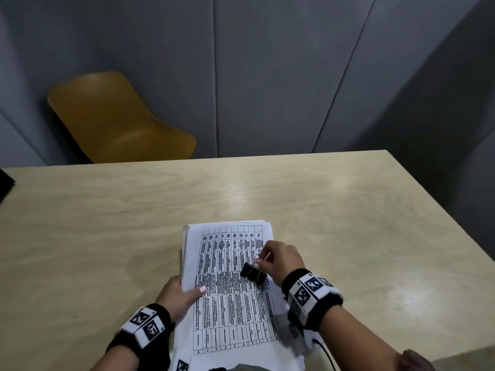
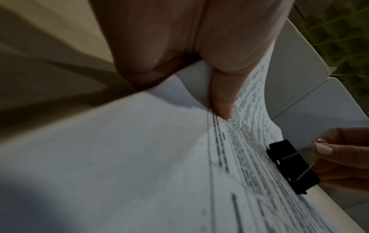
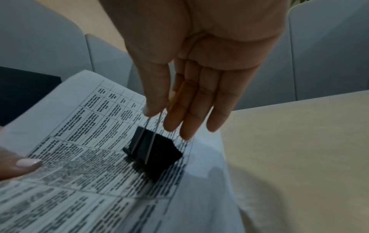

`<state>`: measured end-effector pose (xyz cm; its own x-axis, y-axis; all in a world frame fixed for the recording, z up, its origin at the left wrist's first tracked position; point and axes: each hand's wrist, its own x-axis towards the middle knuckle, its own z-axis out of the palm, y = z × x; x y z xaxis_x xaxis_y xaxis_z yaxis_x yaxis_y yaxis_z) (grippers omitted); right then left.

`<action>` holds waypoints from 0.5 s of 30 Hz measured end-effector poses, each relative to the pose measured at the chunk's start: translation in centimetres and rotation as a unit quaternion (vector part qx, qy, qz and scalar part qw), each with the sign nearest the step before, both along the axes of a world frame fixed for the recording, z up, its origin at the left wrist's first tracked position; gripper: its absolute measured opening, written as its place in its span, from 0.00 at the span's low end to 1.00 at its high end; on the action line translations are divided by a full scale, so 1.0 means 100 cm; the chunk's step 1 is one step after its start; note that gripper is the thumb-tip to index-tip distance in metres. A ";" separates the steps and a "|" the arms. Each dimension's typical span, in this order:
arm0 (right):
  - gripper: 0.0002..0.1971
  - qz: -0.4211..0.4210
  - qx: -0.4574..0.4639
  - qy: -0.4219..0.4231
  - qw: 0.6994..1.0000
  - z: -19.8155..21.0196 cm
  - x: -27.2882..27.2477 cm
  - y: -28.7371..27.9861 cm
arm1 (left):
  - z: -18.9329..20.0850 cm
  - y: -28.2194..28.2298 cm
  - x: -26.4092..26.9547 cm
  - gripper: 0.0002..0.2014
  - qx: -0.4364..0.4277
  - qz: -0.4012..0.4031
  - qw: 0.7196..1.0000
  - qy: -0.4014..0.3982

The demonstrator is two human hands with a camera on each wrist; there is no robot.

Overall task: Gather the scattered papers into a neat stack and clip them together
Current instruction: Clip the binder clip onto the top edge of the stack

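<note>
A stack of printed papers [image 1: 230, 287] with a table on the top sheet is held over the table's near edge. My left hand [image 1: 182, 293] grips the stack's left edge, thumb [image 2: 222, 102] on top, fingers underneath. A black binder clip [image 1: 253, 273] sits at the stack's right edge, also seen as the binder clip [image 2: 293, 167] and the binder clip [image 3: 153, 151]. My right hand [image 1: 278, 259] pinches the clip's wire handles [image 3: 153, 126] between thumb and fingers. I cannot tell whether the clip's jaws bite the sheets or just rest on them.
The pale wooden table [image 1: 321, 210] stretches ahead and to the right. A yellow chair [image 1: 117, 121] stands behind its far edge against grey wall panels. A dark object [image 1: 5, 183] lies at the table's far left edge.
</note>
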<state>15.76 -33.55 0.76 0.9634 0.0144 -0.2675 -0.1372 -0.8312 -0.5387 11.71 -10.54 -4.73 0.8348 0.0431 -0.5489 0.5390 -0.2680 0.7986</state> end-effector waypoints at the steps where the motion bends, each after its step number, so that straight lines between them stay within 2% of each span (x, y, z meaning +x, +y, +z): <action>1: 0.13 0.011 -0.013 0.006 1.000 0.002 0.001 -0.002 | 0.002 -0.001 -0.001 0.14 -0.004 -0.004 1.000 -0.003; 4: 0.19 0.037 -0.005 0.057 0.998 0.014 0.005 -0.008 | 0.001 0.000 -0.002 0.14 -0.011 -0.007 1.000 -0.003; 7: 0.17 0.040 0.050 0.103 0.993 0.027 0.015 -0.013 | 0.000 0.000 -0.003 0.15 -0.009 -0.006 1.000 -0.011; 11: 0.13 0.056 0.089 0.068 0.992 0.049 0.026 -0.012 | 0.004 -0.004 -0.005 0.07 -0.019 -0.008 1.000 -0.020; 14: 0.25 0.071 0.100 0.010 0.992 0.067 0.035 -0.011 | 0.007 -0.006 -0.006 0.06 -0.007 -0.022 0.999 -0.039; 15: 0.26 0.078 0.107 -0.019 0.991 0.074 0.038 -0.010 | 0.010 -0.007 -0.007 0.06 -0.001 -0.026 0.999 -0.044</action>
<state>19.53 -34.59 8.16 0.9542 0.2167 -0.2064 0.0078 -0.7074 -0.7068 11.01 -11.23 -3.77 0.8812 -0.0030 -0.4727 0.4514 -0.2916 0.8433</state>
